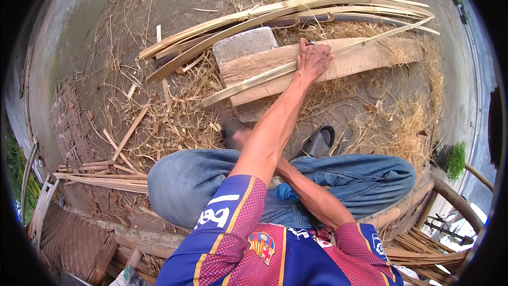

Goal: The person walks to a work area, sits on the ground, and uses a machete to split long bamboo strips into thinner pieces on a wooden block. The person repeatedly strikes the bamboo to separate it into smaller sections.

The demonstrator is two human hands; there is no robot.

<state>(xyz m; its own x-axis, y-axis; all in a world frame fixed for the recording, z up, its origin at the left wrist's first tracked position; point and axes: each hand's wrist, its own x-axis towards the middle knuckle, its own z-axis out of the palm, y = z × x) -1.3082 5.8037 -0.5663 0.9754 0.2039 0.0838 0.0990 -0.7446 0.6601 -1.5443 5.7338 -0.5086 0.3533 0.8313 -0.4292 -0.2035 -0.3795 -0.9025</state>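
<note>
Left hand (pixel 313 59): extended forward over the raised knee, palm down on a bamboo strip (pixel 264 77). The fingers (pixel 306 47) curl over the strip and press it against the plank (pixel 328 66) beneath; they are closed around the strip, with a ring visible at the knuckles.

Strip position: it runs diagonally under the fingers, from its lower end left of them, near the plank's left corner, up to its far end well to their right, past the plank's upper edge. The strip touches the plank along most of its length.

Plank: a flat pale board lying on the ground, its long edges running left to right beneath the fingers. Its left end butts against a grey block (pixel 244 44), just left of and beyond the fingers.

Beyond the fingers: a bundle of split bamboo (pixel 296 11) lies in a long arc, close to the plank's far edge but apart from the hand.

Right hand: the forearm (pixel 312 196) crosses the lap toward the left knee; the hand itself is hidden behind the left arm and jeans, so the state of its fingers cannot be told.

Open room: bare ground lies beyond the bundle. Nearer than the fingers, the ground is littered with straw (pixel 174 122) and short offcuts. A dark sandal (pixel 319 142) lies between the plank and the knees, on the near side of the fingers.
</note>
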